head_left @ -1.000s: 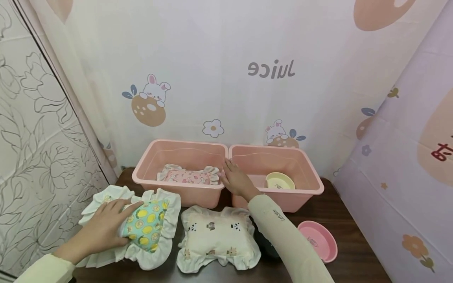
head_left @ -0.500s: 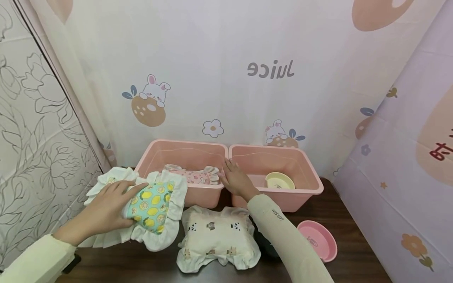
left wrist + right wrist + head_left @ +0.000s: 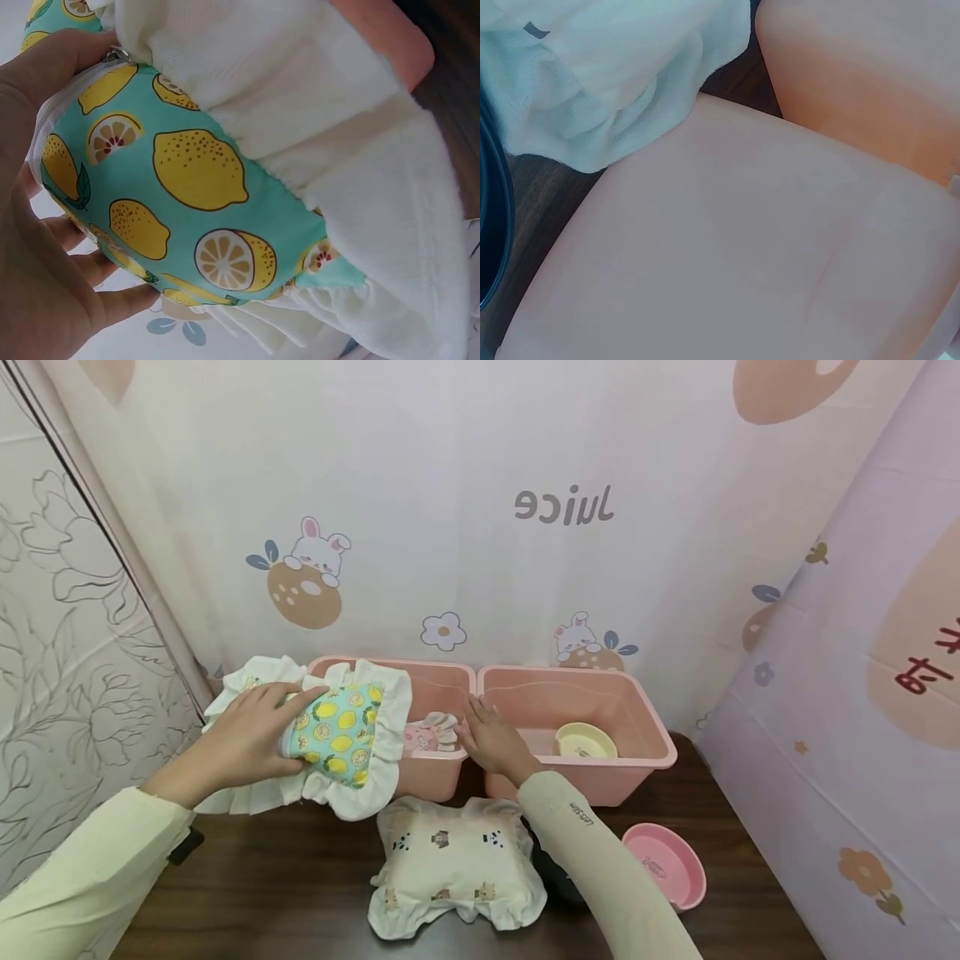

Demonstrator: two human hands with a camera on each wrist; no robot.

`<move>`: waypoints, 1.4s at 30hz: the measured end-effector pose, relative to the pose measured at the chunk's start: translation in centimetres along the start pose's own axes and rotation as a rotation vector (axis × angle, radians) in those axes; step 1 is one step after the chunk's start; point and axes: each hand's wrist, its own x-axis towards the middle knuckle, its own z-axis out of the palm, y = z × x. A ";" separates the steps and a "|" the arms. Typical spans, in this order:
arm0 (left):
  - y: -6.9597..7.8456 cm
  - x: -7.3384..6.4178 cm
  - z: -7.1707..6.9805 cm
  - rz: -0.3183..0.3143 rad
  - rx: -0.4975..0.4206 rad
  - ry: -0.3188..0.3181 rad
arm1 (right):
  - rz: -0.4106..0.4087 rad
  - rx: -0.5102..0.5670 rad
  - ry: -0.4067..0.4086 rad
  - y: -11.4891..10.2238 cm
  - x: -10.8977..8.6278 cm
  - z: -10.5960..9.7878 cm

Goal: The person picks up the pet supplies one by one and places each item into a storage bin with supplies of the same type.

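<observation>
My left hand grips a small teal pillow with lemon prints and a white ruffled border. Held in the air, it partly covers the left pink bin. In the left wrist view, thumb and fingers pinch the lemon pillow on both sides near its zipper. My right hand rests with fairly straight fingers where the left bin and the right pink bin meet. A pink ruffled pillow lies inside the left bin, partly hidden. The right wrist view shows bin walls, not the hand.
A cream ruffled pillow with animal prints lies on the dark wooden table. A pale yellow dish sits in the right bin. To the right is a pink dish. My right forearm partly covers a black object.
My left hand has lifted the lemon pillow off the table and carried it up and slightly right, over the left bin's near side. The right hand stays at the bins' rims.
</observation>
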 end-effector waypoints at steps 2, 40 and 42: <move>-0.1 0.6 0.1 -0.008 -0.005 -0.004 | 0.001 -0.003 0.000 0.0 0.0 0.0; -1.3 9.0 5.6 -0.012 0.029 0.164 | -0.042 -0.003 -0.009 0.0 -0.1 -0.1; -1.3 9.2 6.2 -0.016 0.032 0.163 | -0.034 -0.002 -0.011 0.0 -0.1 -0.2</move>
